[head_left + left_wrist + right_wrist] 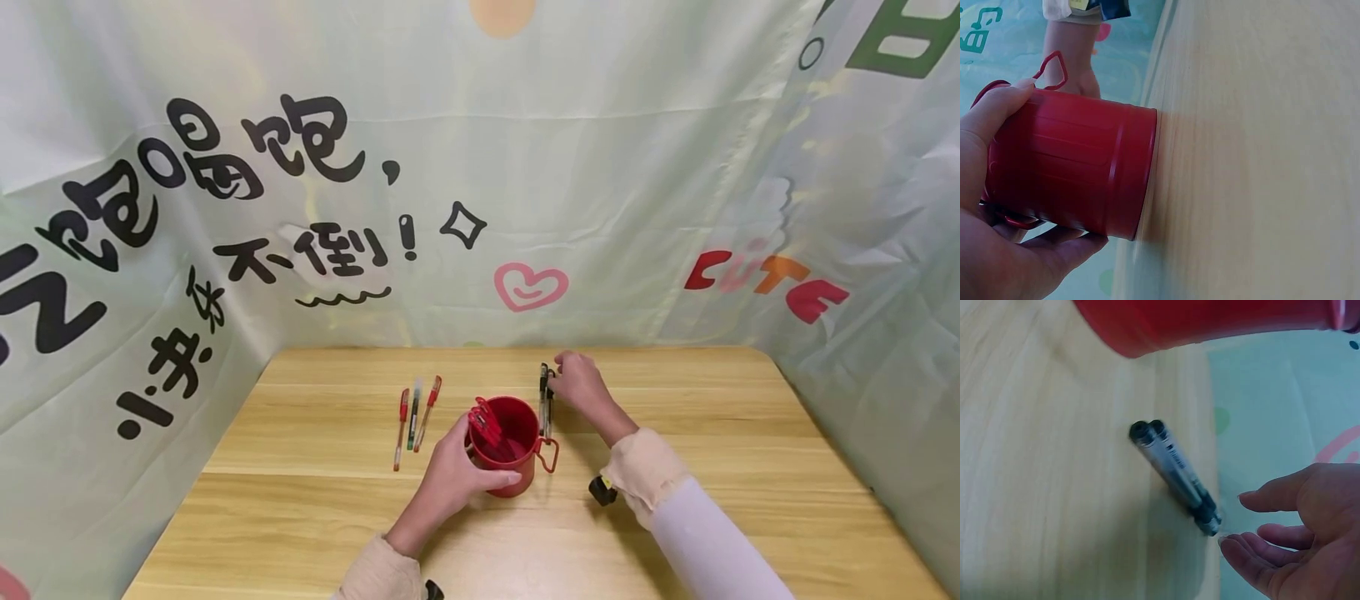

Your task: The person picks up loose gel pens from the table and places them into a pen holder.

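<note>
My left hand (447, 473) grips a small red bucket (504, 482) with wire side loops, fingers wrapped round one side and thumb across the front. In the left wrist view the bucket (1072, 162) stands upright on the tabletop. Red-capped pens (484, 423) lean inside it against the left wall. To its right lie two black-capped pens (543, 383), side by side. My right hand (587, 388) is at their far, capped end. The right wrist view shows its thumb and fingers apart with nothing between them, close to the pens (1175, 478).
Left of the bucket, two red-capped pens (403, 407) and a darker pen with a clear cap (413, 421) lie on the wooden table (315, 517). A printed cloth curtain (615, 183) hangs behind the table and along both sides.
</note>
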`<state>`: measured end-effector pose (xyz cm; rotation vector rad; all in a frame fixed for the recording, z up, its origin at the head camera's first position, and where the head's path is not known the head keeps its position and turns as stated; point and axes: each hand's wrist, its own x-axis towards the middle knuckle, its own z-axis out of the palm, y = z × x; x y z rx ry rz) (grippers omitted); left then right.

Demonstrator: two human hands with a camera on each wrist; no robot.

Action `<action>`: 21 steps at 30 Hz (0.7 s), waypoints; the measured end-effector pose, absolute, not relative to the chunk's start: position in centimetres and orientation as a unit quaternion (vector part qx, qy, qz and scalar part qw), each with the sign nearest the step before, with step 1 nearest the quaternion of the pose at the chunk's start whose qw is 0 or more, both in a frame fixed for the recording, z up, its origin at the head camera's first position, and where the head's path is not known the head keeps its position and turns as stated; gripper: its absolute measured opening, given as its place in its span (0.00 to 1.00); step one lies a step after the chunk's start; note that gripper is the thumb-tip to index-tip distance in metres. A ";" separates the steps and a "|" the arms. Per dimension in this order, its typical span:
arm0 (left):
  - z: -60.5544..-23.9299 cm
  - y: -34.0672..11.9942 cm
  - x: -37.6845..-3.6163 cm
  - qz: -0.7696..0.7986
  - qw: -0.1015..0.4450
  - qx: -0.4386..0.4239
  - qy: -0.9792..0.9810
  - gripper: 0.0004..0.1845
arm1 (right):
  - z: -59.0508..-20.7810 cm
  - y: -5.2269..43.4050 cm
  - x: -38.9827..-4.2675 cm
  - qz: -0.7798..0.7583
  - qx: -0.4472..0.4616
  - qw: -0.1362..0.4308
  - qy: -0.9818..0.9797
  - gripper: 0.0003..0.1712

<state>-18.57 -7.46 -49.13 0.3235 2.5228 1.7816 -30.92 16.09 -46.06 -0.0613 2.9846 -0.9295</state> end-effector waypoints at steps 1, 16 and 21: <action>-49.1 -7.4 -18.6 0.574 0.018 0.104 0.812 0.51 | -46.2 16.1 -31.0 -0.295 -0.017 0.012 0.955 0.29; -49.3 -7.4 -18.7 0.576 0.027 0.102 0.811 0.50 | -47.6 16.5 -31.7 -0.249 -0.017 0.048 0.967 0.26; -49.2 -7.4 -18.6 0.581 0.029 0.101 0.807 0.50 | -47.5 16.7 -31.6 -0.246 -0.018 0.064 0.967 0.28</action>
